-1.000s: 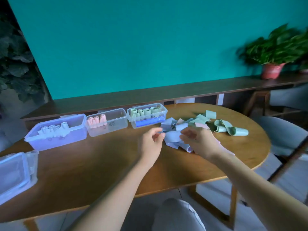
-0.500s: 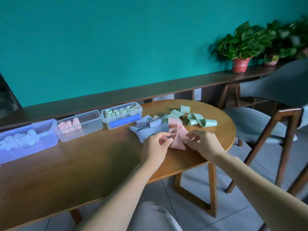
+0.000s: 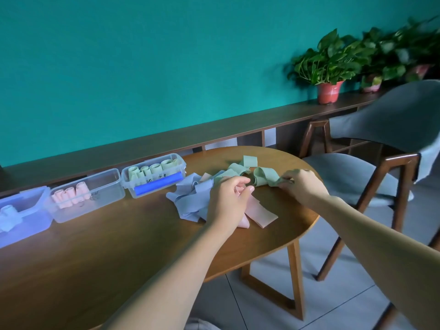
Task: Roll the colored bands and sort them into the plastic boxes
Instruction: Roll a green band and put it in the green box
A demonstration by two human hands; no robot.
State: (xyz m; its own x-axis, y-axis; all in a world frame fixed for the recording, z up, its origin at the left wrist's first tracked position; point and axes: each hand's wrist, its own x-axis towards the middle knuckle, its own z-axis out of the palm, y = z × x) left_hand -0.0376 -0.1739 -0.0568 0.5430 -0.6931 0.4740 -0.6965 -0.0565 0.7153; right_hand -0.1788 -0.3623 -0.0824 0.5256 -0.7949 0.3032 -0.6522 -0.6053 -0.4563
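Rolls are sitting in three clear plastic boxes (image 3: 85, 195) already (few each). Left hand (image 3: 228, 198) is pinching a pink band (image 3: 259, 213), right hand (image 3: 301, 185) pinching a green fabric band (image 3: 265, 177); a loose pile is w/ them on the round wooden table (image 3: 119, 246), unrolled.

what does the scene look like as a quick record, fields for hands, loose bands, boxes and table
left hand: fingers curled, over the pink band; grip unclear
right hand: pinches one end of the green band
loose bands: blue bands, pink and green in a heap on the table
green box: green rolls inside
pink box: pink rolls inside
blue box: pale rolls inside, partly out of view
background: chair, potted plants
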